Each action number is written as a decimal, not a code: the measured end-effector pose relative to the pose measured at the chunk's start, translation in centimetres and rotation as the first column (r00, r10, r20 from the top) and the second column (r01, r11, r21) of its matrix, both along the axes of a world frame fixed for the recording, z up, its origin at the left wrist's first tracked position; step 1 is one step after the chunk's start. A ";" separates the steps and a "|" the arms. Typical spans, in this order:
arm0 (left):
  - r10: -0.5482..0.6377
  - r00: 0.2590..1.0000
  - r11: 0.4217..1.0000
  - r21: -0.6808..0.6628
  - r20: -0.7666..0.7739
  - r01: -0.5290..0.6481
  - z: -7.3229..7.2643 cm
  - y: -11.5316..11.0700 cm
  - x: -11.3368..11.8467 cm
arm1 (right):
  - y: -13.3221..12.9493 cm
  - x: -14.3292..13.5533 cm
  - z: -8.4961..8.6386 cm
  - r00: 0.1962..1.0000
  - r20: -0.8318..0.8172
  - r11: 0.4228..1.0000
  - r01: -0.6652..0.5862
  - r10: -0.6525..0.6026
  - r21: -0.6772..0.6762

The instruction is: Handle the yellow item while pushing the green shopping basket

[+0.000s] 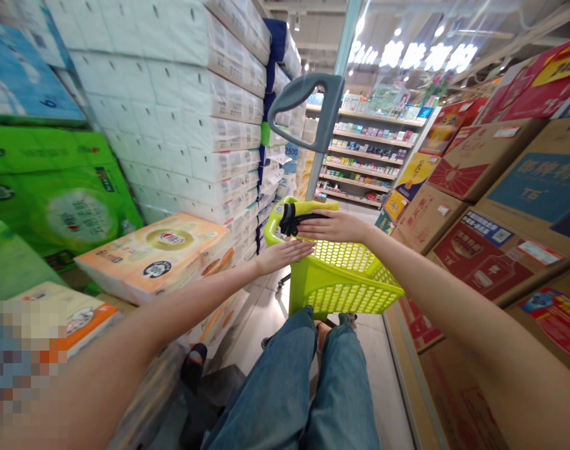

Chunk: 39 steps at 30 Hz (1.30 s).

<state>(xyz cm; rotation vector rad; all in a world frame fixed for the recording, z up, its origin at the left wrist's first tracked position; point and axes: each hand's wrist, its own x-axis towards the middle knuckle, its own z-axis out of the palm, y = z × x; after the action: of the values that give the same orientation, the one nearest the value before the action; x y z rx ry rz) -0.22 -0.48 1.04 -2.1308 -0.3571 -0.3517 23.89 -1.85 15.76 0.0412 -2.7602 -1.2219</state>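
A lime-yellow shopping trolley [348,294] with a perforated basket stands just before my legs. Its grey handle [323,115] rises on a pole at the far side. My right hand [332,226] lies flat over the near rim, fingers stretched to the left beside a black object [289,219] whose kind I cannot make out. Just below, my left hand [285,255] reaches to the trolley's upper edge with straight fingers pointing right. Neither hand appears to grip anything, though whether the palms touch the trolley is hidden.
White tissue packs [172,94] are stacked high on the left, near green packages [55,194] and an orange-and-cream pack [158,250]. Cardboard cartons [491,262] line the right side. Stocked shelves [364,150] stand ahead. A dark shoe [194,365] shows at lower left.
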 end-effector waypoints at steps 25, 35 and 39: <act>-0.020 1.000 1.000 -0.007 0.021 0.020 -0.3 0.2 0.0 | -0.7 0.3 -2.3 0.997 -0.067 0.999 0.041 -0.042 -0.015; -0.021 1.000 0.978 0.208 0.013 0.017 0.4 -0.1 0.0 | -0.2 0.5 9.2 0.945 -0.257 0.969 0.157 -0.204 -0.190; -0.021 1.000 0.978 0.209 0.015 0.017 0.5 -0.2 0.0 | -0.2 0.0 8.7 0.920 -0.337 0.977 0.164 -0.202 -0.138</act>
<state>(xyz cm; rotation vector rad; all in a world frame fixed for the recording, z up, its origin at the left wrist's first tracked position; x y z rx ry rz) -0.25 -0.72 1.53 -1.9269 -0.2960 -0.4010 23.90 -2.04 24.48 -0.4140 -2.5501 -0.9985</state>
